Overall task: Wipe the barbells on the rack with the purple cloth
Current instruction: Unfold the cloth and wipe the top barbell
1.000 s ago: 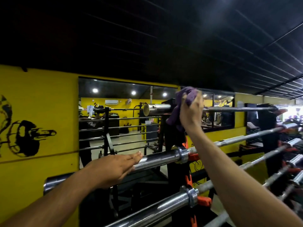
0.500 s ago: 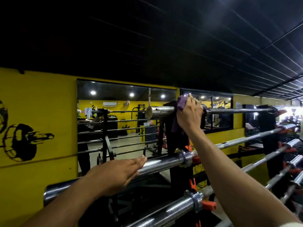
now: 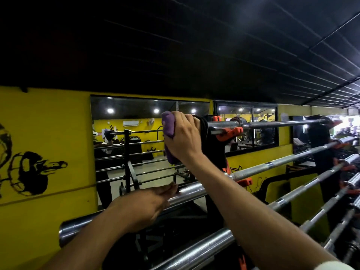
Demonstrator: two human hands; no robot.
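Several chrome barbells lie across a black rack [image 3: 216, 152] with orange hooks. My right hand [image 3: 184, 137] grips the purple cloth [image 3: 169, 131], wrapped over the left sleeve end of the top barbell [image 3: 282, 123]; the cloth and hand hide that sleeve. My left hand [image 3: 144, 205] rests with straight fingers on the sleeve of the second barbell [image 3: 187, 191], lower and nearer to me. A third barbell [image 3: 204, 248] runs below it at the bottom.
A yellow wall [image 3: 48, 123] with a black drawing stands left. A mirror [image 3: 136, 133] behind the rack reflects the gym. More barbells [image 3: 321, 191] slope away to the right. A dark ceiling hangs overhead.
My right hand with the cloth has slid left along the top barbell to cover the end of its sleeve. The left hand stays on the second barbell.
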